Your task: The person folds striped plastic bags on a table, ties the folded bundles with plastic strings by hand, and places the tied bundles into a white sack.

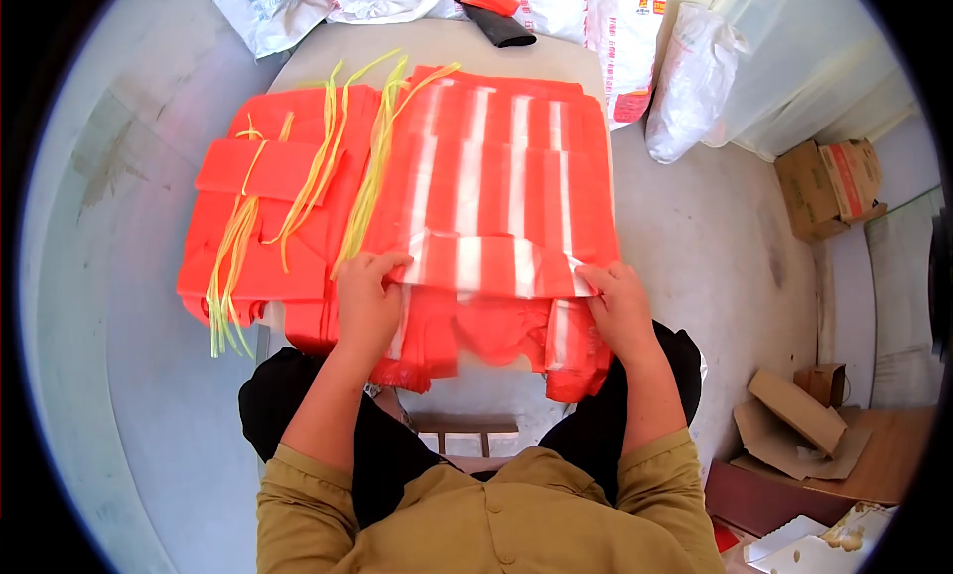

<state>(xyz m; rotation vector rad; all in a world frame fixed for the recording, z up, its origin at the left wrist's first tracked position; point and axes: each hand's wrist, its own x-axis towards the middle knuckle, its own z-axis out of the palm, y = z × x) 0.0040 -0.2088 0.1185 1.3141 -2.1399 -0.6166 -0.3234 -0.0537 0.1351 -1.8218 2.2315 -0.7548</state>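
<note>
A stack of red-and-white striped plastic bags (491, 177) lies flat in front of me on the table. At the stack's near edge, the top bag is folded up in a band. My left hand (367, 301) pinches the left end of this band, its fingers closed on the plastic. The right end is held the same way by my right hand (617, 304), thumb and fingers together. Below the band, loose red bag ends hang over the table's near edge. Left of the stack are plain red folded bags (288, 217), with yellow plastic ties (372, 167) lying across them.
White printed sacks (541, 8) stand behind the table (328, 58). A black and red item (496, 23) lies at its far edge. Another white sack (692, 83) is on the floor to the right. Cardboard boxes (829, 187) and opened cardboard (799, 430) are farther right.
</note>
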